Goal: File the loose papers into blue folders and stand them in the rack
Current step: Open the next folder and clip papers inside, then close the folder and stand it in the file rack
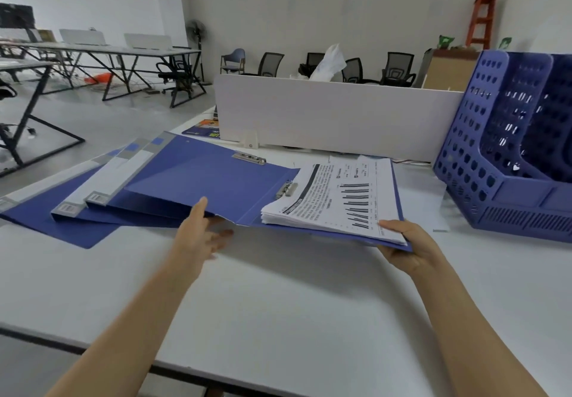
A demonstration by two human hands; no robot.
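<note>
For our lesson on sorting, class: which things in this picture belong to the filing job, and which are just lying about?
Part of the job: open folder, stack of papers, spare folders, rack.
Just lying about: brochure, divider, office chairs, ladder, fan.

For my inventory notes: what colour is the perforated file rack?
The file rack is blue, clearest in the head view.

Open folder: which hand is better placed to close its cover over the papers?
Left. The left hand holds the near edge of the free cover. The right hand pins the papers down on the other half.
</note>
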